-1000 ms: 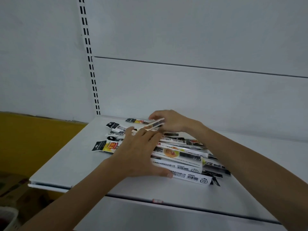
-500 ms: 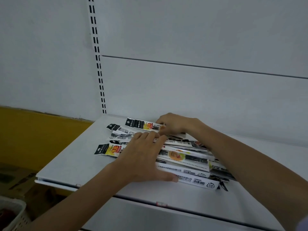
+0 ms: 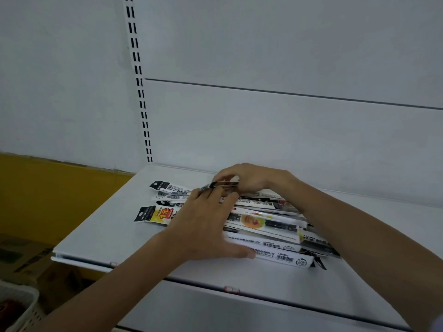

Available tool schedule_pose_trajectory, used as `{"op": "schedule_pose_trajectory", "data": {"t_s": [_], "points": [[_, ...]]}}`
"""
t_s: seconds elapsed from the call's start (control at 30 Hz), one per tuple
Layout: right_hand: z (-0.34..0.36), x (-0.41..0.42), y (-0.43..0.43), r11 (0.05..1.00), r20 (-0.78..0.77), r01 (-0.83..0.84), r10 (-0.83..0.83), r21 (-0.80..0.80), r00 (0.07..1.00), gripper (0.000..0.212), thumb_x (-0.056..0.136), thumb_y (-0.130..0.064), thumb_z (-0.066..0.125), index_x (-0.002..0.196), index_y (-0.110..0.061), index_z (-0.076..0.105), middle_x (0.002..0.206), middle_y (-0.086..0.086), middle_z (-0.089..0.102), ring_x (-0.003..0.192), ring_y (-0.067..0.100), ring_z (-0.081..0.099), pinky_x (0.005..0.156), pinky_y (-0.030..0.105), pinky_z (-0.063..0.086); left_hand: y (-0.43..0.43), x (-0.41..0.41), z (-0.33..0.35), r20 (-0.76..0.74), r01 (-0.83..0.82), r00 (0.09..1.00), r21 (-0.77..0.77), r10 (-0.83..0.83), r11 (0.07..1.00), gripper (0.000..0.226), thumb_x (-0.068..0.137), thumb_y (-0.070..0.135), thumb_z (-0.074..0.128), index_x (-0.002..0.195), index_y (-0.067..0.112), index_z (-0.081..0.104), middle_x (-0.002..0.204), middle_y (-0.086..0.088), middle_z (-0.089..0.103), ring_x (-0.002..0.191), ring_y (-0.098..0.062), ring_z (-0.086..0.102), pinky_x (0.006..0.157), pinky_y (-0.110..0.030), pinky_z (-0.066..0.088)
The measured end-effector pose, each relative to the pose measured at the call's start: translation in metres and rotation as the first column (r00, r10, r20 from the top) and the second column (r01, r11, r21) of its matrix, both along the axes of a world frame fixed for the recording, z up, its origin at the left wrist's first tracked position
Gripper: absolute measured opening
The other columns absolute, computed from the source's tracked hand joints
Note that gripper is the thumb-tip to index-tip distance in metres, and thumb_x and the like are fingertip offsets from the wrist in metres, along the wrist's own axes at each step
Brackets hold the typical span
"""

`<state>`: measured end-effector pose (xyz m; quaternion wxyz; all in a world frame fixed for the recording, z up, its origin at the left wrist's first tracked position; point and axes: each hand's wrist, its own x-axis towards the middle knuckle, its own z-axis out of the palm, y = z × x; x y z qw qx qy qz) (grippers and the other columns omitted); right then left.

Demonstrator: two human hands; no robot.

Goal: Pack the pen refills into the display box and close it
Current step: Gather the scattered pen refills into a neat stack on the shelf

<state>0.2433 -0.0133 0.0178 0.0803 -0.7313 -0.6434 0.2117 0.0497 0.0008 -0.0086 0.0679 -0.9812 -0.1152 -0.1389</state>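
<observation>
Left hand (image 3: 203,226) lies flat on the refills (image 3: 263,227), fingers straight and slightly spread, thumb against the nearest pack's edge. It presses and grips nothing. Right hand (image 3: 251,178) is at the far side of the pile, fingers curled, pinching one packet (image 3: 224,185) just above the rest. The refills are a loose fanned heap mid-shelf. Box is not in view, so packing looks barely started.

Risks, as I judge them:
- Packs look glossy and slick. Side load from the flat palm could shear the heap, and the lower packs could skid toward the front edge and drop.
- Packs fan out past the palm on the left and lie unheld. Pulling the pinched one could drag its neighbours out of line.
- Black hang tabs at the right end stick out at odd angles and are likely to snag on each other or on a box wall.
- Headers point both ways. If they're not squared first, the bundle probably won't seat and the lid won't close.

Shelf (image 3: 107,238) is white sheet metal with a small red clip (image 3: 232,289) on the rail below its front edge. Behind it are a white back panel (image 3: 275,130) and a slotted upright (image 3: 141,97). Yellow wall (image 3: 48,188) is low left, with a white perforated basket (image 3: 21,305) in the bottom-left corner. Lighting is dim and bluish.
</observation>
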Motion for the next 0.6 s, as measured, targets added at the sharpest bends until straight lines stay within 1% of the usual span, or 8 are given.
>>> {"op": "schedule_pose_trajectory", "data": {"t_s": [0.1, 0.13, 0.2, 0.3, 0.4, 0.5, 0.53, 0.6], "points": [[0.001, 0.003, 0.003, 0.999, 0.178, -0.035, 0.035, -0.008, 0.983, 0.004, 0.085, -0.014, 0.061, 0.086, -0.016, 0.064, 0.094, 0.01, 0.067, 0.083, 0.023, 0.057, 0.079, 0.038, 0.046, -0.002, -0.002, 0.0, 0.023, -0.003, 1.0, -0.017, 0.003, 1.0, 0.111, 0.052, 0.09, 0.022, 0.138, 0.02, 0.026, 0.141, -0.001, 0.033, 0.129, -0.021, 0.03, 0.11, -0.034, 0.017], [0.002, 0.006, 0.002, 0.999, 0.249, -0.037, 0.038, -0.008, 0.968, 0.006, 0.085, -0.016, 0.061, 0.083, -0.011, 0.061, 0.09, 0.011, 0.065, 0.08, 0.023, 0.055, 0.076, 0.037, 0.045, -0.002, -0.002, 0.0, 0.015, -0.008, 1.0, -0.022, 0.008, 1.0, 0.111, 0.052, 0.09, 0.021, 0.139, 0.021, 0.023, 0.14, 0.0, 0.033, 0.128, -0.02, 0.03, 0.109, -0.033, 0.016], [0.008, 0.015, -0.005, 0.999, 0.323, 0.02, -0.035, 0.049, 0.946, 0.014, 0.087, -0.02, 0.059, 0.076, -0.013, 0.053, 0.08, 0.007, 0.059, 0.077, 0.021, 0.051, 0.067, 0.03, 0.04, -0.001, -0.002, -0.001, 0.01, -0.008, 1.0, -0.029, 0.008, 1.0, 0.111, 0.05, 0.09, 0.02, 0.139, 0.022, 0.021, 0.136, 0.002, 0.035, 0.123, -0.017, 0.033, 0.108, -0.031, 0.017], [0.026, 0.031, -0.027, 0.977, 0.288, 0.159, -0.195, 0.142, 0.938, 0.023, 0.086, -0.019, 0.059, 0.069, -0.02, 0.044, 0.074, -0.001, 0.05, 0.078, 0.02, 0.047, 0.058, 0.022, 0.032, 0.0, -0.003, -0.003, 0.018, 0.001, 1.0, -0.048, 0.0, 0.999, 0.11, 0.052, 0.089, 0.022, 0.138, 0.021, 0.023, 0.133, 0.002, 0.038, 0.121, -0.018, 0.037, 0.106, -0.032, 0.02], [0.034, 0.041, -0.047, 0.972, 0.275, 0.233, -0.216, -0.032, 0.937, 0.012, 0.081, -0.017, 0.064, 0.082, -0.018, 0.051, 0.091, 0.004, 0.055, 0.083, 0.019, 0.048, 0.067, 0.028, 0.035, 0.001, 0.0, -0.003, 0.042, 0.001, 0.999, -0.039, 0.0, 0.999, 0.112, 0.051, 0.09, 0.02, 0.138, 0.02, 0.025, 0.133, 0.002, 0.039, 0.122, -0.019, 0.037, 0.106, -0.033, 0.021], [0.031, 0.037, -0.058, 0.917, 0.219, 0.29, -0.234, -0.275, 0.947, 0.027, 0.083, -0.012, 0.061, 0.106, -0.019, 0.049, 0.102, -0.002, 0.048, 0.087, 0.014, 0.049, 0.065, 0.023, 0.039, 0.004, 0.005, -0.004, 0.031, -0.002, 0.999, -0.043, 0.004, 0.999, 0.115, 0.048, 0.09, 0.015, 0.141, 0.023, 0.016, 0.138, 0.005, 0.032, 0.125, -0.014, 0.03, 0.108, -0.031, 0.016], [0.028, 0.037, -0.06, 0.909, 0.223, 0.295, -0.235, -0.293, 0.946, 0.028, 0.085, -0.01, 0.059, 0.11, -0.018, 0.048, 0.102, -0.002, 0.046, 0.087, 0.016, 0.049, 0.062, 0.021, 0.039, 0.005, 0.007, -0.004, 0.029, 0.001, 1.0, -0.044, 0.0, 0.999, 0.115, 0.047, 0.09, 0.014, 0.141, 0.023, 0.015, 0.139, 0.006, 0.031, 0.125, -0.014, 0.03, 0.108, -0.03, 0.015], [0.023, 0.037, -0.061, 0.915, 0.243, 0.291, -0.226, -0.278, 0.943, 0.02, 0.087, -0.007, 0.053, 0.105, -0.014, 0.049, 0.096, 0.0, 0.047, 0.081, 0.019, 0.048, 0.057, 0.021, 0.037, 0.006, 0.008, -0.005, 0.031, 0.013, 0.999, -0.041, -0.012, 0.999, 0.115, 0.048, 0.091, 0.016, 0.141, 0.024, 0.017, 0.139, 0.007, 0.032, 0.125, -0.013, 0.031, 0.107, -0.029, 0.016]]}}
